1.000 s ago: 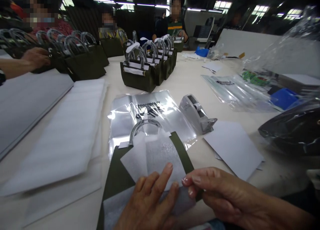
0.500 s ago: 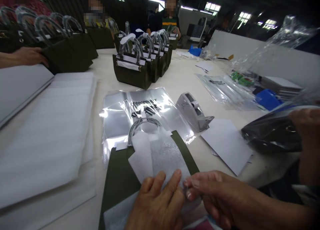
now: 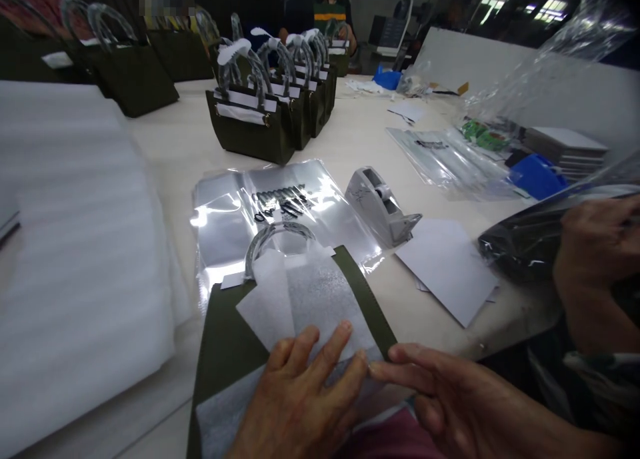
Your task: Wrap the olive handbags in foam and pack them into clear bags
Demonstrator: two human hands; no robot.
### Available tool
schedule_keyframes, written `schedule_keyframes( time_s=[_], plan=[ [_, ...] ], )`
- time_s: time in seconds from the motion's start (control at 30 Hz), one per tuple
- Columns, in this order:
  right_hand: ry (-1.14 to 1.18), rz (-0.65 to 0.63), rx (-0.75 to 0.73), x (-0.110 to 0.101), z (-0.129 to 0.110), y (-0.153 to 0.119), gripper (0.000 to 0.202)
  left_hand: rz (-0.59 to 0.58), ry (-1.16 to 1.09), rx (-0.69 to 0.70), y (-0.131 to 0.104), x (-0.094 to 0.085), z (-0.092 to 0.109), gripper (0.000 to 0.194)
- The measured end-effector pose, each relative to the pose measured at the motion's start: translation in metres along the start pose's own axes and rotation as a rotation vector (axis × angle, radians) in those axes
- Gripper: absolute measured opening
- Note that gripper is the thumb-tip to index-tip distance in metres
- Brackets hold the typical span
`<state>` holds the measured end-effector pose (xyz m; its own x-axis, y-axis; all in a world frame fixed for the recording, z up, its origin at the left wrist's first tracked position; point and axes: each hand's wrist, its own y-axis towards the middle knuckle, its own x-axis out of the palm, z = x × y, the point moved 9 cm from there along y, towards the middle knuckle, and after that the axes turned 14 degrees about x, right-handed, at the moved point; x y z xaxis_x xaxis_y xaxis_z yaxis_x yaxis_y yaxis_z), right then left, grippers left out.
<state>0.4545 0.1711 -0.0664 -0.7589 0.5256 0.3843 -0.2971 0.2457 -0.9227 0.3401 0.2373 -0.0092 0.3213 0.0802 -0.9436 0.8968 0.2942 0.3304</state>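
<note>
An olive-green handbag [image 3: 227, 332] lies flat in front of me, its loop handle [image 3: 280, 229] wrapped in clear plastic. White tissue paper [image 3: 320, 286] covers the middle of the bag. My left hand [image 3: 305, 392] rests flat on this paper with its fingers spread. Just to the right, my right hand [image 3: 450, 392] has its index fingertip against the paper beside the left fingers. Its thumb and index are apart, with nothing visible between them. Behind the handle lie clear printed plastic bags [image 3: 225, 212]. A grey tape dispenser [image 3: 377, 202] stands to their right.
White foam sheets [image 3: 85, 266] spread over the left side. Several upright green handbags [image 3: 245, 129] stand in a row farther back. White cards [image 3: 445, 266] lie right of the dispenser. At the right edge, another person's hand [image 3: 600, 246] holds a plastic-covered bag [image 3: 525, 246].
My right thumb and index, earlier pinched close together at the paper's edge, are now apart. The foam sheets at left have shifted, and the other person's hand there has gone from view.
</note>
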Motion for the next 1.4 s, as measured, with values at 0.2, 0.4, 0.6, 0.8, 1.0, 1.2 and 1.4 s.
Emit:
schedule_keyframes(
  time_s=[0.2,0.4,0.6,0.8,1.0,1.2,1.4],
  plan=[
    [-0.214,-0.011,-0.256,-0.015,-0.025,-0.01,0.023,-0.067,0.035,0.058,0.0,-0.003,0.007,0.032],
    [-0.617,-0.045,-0.869,0.051,-0.072,-0.041,0.018,-0.151,0.037,0.097,0.001,-0.005,0.016,0.036],
    [-0.624,-0.216,-1.035,0.114,-0.073,-0.015,0.044,-0.119,0.021,0.057,-0.002,-0.001,0.022,0.045],
    [-1.038,-0.03,-1.03,0.134,-0.065,0.01,0.095,-0.195,-0.019,-0.027,0.004,-0.003,-0.038,0.051],
    [-1.18,0.102,-1.17,0.143,-0.062,0.004,0.043,-0.23,-0.244,-0.075,-0.002,-0.012,-0.115,0.063],
    [-1.156,0.336,-1.166,0.129,-0.066,0.009,0.037,-0.328,-0.391,0.036,0.014,-0.008,-0.155,0.057],
    [-1.227,0.334,-1.298,0.137,-0.062,0.003,0.031,-0.268,-0.307,0.04,0.029,-0.005,-0.177,0.018]
  ],
)
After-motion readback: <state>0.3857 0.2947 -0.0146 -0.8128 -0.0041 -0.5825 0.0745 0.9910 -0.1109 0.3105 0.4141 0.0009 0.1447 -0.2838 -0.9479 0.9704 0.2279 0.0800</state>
